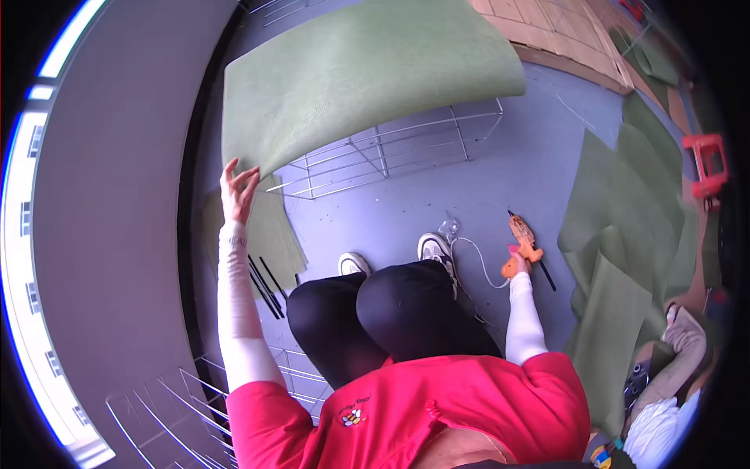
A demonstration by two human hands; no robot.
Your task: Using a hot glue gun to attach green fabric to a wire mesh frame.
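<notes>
A large green sheet (367,70) lies over a silver wire frame (383,152), whose near bars show beneath the sheet's lifted edge. My left hand (239,191) pinches the near left corner of the sheet between thumb and fingers. On the right, low over the floor, my right hand (517,264) is wrapped around the handle of an orange hot glue gun (522,231). Its dark nozzle points away from me, and a black glue stick (548,275) shows by its rear end. A white cord (478,252) runs from the gun toward my right shoe.
Black glue sticks (266,288) and more green sheeting (277,234) lie at left by the wall. Another wire frame (183,406) stands at lower left. Crumpled green sheets (625,203), a red stool (707,166) and a seated person's leg (673,363) are at right. Cardboard (562,39) lies at the back.
</notes>
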